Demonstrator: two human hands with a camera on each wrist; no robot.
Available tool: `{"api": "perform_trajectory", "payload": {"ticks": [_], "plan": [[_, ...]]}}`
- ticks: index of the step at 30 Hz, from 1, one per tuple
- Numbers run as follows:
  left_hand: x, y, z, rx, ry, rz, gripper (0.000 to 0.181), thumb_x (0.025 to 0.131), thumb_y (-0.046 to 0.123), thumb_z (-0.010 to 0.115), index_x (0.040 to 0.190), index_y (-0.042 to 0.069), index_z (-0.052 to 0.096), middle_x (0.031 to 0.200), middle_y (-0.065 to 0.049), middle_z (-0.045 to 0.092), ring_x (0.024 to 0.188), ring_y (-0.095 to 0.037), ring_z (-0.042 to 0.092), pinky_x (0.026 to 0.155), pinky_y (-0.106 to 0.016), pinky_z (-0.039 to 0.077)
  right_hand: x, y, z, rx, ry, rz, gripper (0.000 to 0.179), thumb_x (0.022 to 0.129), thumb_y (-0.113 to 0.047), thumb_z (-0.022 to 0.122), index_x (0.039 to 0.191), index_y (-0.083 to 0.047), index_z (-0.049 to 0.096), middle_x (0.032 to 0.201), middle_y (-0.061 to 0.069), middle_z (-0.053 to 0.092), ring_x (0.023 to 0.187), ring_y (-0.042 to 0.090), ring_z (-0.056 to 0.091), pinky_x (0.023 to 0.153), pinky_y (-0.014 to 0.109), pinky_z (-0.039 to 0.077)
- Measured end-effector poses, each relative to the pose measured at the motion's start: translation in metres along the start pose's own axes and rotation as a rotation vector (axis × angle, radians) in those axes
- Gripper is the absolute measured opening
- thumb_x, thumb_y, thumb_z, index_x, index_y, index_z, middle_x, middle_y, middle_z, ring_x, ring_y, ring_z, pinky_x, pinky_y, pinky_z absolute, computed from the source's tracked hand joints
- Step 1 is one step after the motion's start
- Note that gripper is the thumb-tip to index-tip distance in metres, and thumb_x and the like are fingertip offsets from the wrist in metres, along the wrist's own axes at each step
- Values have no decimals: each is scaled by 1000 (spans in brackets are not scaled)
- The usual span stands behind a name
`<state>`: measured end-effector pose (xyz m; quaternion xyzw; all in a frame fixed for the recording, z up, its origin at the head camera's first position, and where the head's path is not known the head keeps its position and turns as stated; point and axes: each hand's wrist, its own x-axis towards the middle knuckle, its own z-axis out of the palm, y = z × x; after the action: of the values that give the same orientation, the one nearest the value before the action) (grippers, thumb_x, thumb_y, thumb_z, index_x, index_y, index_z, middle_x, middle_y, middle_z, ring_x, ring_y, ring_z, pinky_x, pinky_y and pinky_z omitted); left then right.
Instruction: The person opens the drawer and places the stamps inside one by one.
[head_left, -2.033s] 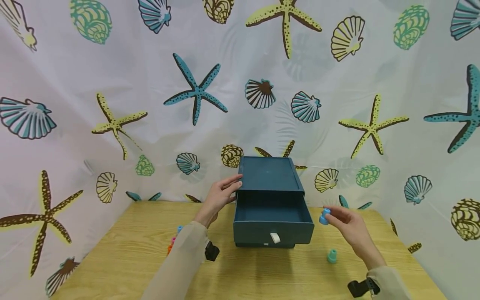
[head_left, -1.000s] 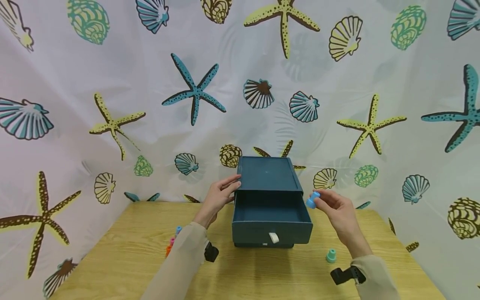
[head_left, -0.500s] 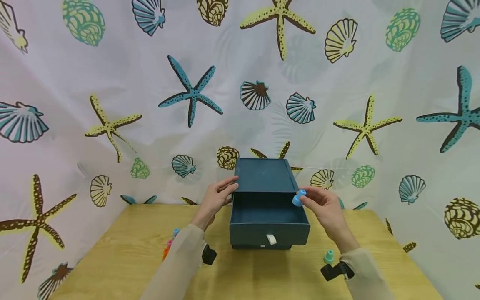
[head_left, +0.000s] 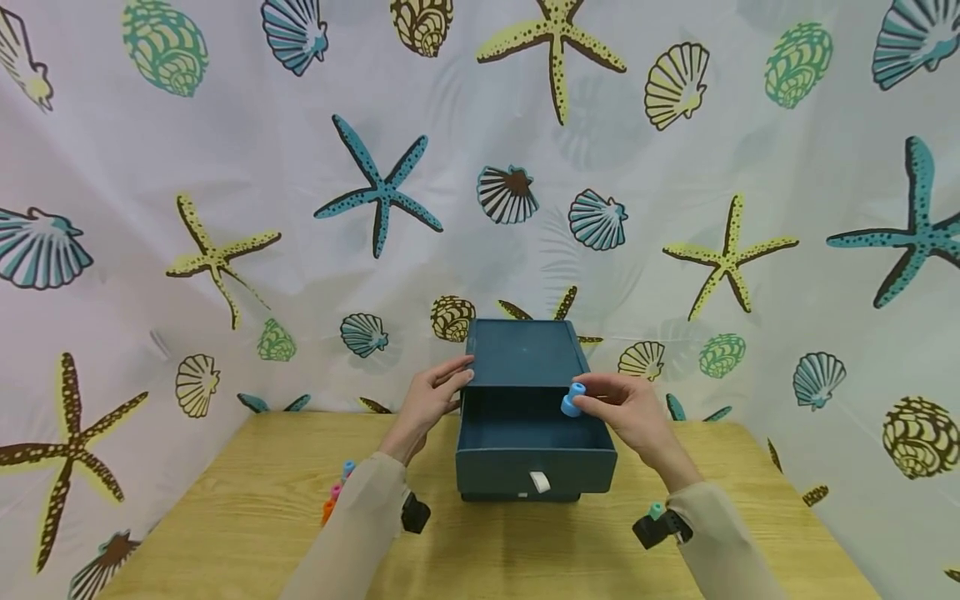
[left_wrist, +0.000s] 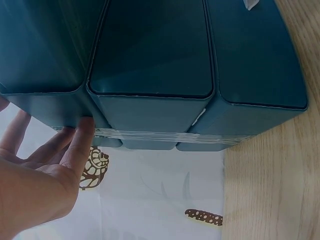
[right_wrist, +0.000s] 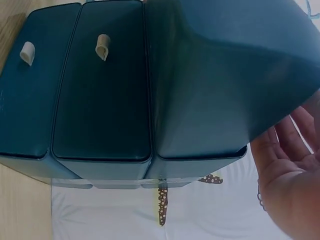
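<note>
A whitish cloth (head_left: 465, 275) hung behind and along both sides of a light wood-grained table (head_left: 232, 492). It bore printed shells (head_left: 597, 220) and starfish (head_left: 726, 260) in several colours. In the head view, a yellow starfish (head_left: 557, 32) was cut by the upper margin; a blue starfish (head_left: 382, 191) appeared below and to its left, and a brown starfish (head_left: 73, 447) near the left margin.
</note>
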<state>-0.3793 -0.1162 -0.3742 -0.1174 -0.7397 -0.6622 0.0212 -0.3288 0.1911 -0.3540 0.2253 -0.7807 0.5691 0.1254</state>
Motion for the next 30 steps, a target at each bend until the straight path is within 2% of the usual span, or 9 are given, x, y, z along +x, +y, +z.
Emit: {"api": "perform_trajectory", "payload": {"ticks": [5,12,19,30], "plan": [[0,-1,1,3,4,-5,40,97,38,61,136,29,59,146,-2,52,137,-25,47,106,-50,45,6,0,4,-40,-33,-35,33,87,-18,76,116,-4,71,108,17,72,90,11,69,80,26,56],[0,1,1,0,9,-11,40,97,38,61,136,29,59,146,-1,52,137,-25,46,106,-50,44,12,0,8,-99,-70,-27,28,86,-18,76,112,-7,72,106,15,73,90,14,71,80,24,57],[-2,2,-1,15,1,-15,41,98,38,60,138,29,57,149,-1,48,138,-26,45,108,-51,42,15,-1,10,-144,-121,-39,30,88,-18,75,115,-8,72,110,13,72,95,21,72,81,26,58],[0,1,-1,23,14,-12,40,97,38,60,137,30,58,149,-1,48,138,-27,45,107,-51,43,23,-6,9,-212,-178,-36,29,85,-20,78,111,-10,73,101,8,75,87,16,72,77,25,58]]}}
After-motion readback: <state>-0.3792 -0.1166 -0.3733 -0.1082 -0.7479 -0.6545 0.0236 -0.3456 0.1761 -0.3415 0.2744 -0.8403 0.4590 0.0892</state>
